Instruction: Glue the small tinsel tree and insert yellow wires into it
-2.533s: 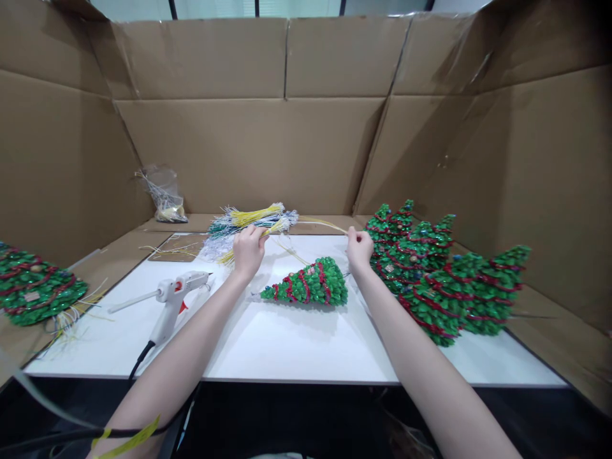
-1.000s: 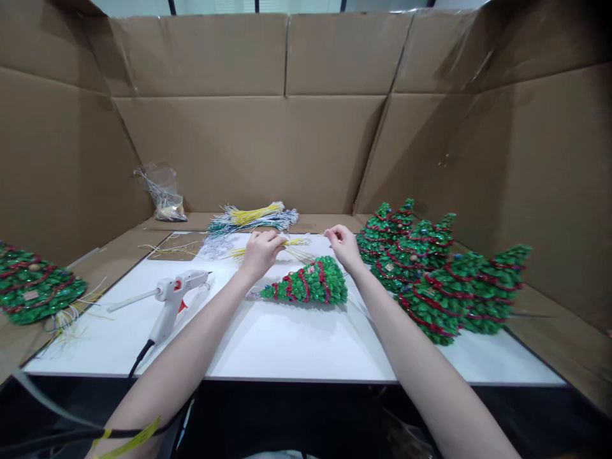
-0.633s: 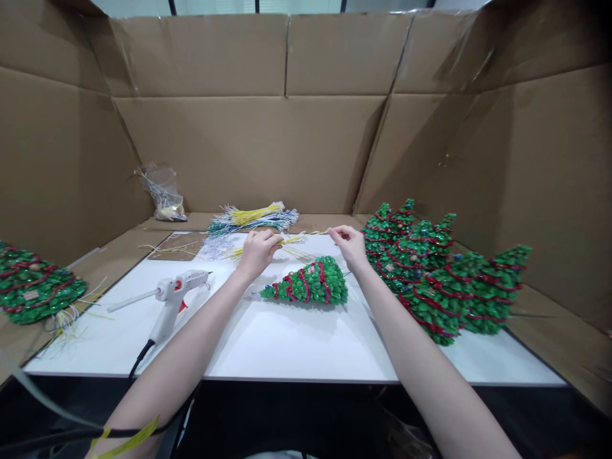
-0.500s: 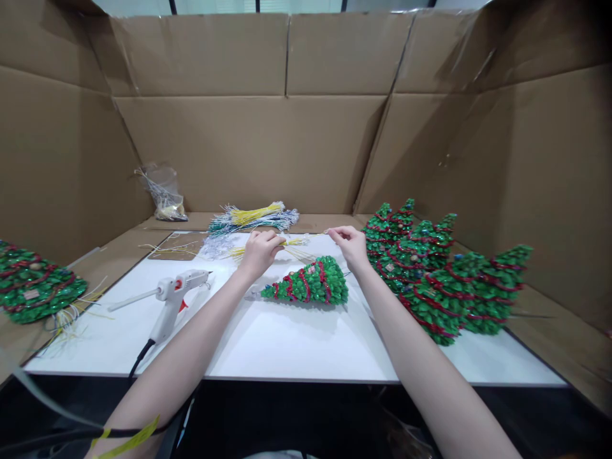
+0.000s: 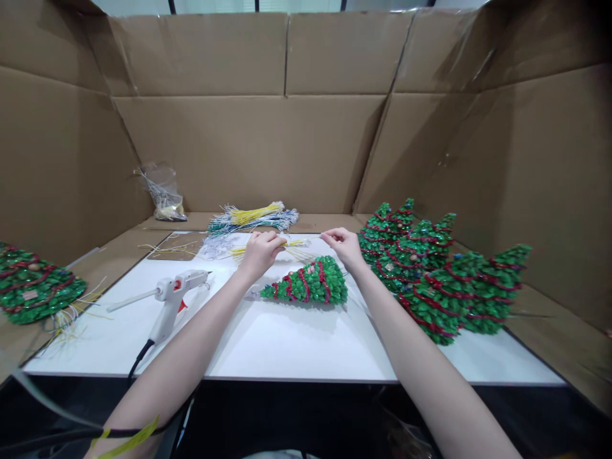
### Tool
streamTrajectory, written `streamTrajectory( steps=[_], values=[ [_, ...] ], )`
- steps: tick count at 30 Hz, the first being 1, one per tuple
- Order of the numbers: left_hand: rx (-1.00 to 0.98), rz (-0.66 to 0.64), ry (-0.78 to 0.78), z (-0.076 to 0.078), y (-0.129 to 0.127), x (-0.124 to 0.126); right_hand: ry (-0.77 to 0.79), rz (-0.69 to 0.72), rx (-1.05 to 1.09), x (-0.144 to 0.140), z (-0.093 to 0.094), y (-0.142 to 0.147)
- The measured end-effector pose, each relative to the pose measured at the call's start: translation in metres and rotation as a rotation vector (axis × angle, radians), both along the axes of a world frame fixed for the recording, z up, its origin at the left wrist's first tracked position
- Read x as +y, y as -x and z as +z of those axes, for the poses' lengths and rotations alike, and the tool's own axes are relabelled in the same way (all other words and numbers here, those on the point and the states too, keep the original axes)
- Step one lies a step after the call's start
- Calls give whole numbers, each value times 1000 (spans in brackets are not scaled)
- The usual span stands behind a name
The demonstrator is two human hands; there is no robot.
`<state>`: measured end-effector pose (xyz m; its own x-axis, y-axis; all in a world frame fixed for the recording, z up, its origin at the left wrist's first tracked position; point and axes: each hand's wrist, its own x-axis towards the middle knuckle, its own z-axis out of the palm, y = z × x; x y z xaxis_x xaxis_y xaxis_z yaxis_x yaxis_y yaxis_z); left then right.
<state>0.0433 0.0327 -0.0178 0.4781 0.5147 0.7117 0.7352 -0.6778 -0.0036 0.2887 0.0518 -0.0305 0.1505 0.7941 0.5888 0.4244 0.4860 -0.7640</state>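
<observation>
Pinched in my left hand (image 5: 261, 255) are thin yellow wires (image 5: 297, 243), with pale ends poking out past the fingers on the right. Behind the hand, more yellow strands stick out to the left. My right hand (image 5: 343, 247) is closed in a fingertip pinch a short way to the right; what sits between its fingertips is too small to tell. Just below and between both hands, a small green Christmas tree (image 5: 310, 284) with red garland lies on its side on the white board (image 5: 306, 344), tip to the left.
A white glue gun (image 5: 174, 299) lies left of my left forearm. Bundled yellow, white and green wires (image 5: 253, 217) lie at the back, near a clear bag (image 5: 165, 194). Several decorated trees (image 5: 430, 274) stand at right; another tree (image 5: 36, 284) leans at far left. Cardboard walls (image 5: 248, 153) surround the board.
My right hand has shifted slightly left, toward the left hand. The left hand, the lying tree and the glue gun stay in place.
</observation>
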Motion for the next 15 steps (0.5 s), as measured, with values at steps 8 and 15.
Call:
streamTrajectory(
  steps=[8, 15],
  values=[
    [-76, 92, 22, 2, 6, 3, -81, -338, 125, 9, -2, -14],
    [-111, 185, 37, 0, 13, 7, -96, -533, 290, 12, -2, -31]
  ],
)
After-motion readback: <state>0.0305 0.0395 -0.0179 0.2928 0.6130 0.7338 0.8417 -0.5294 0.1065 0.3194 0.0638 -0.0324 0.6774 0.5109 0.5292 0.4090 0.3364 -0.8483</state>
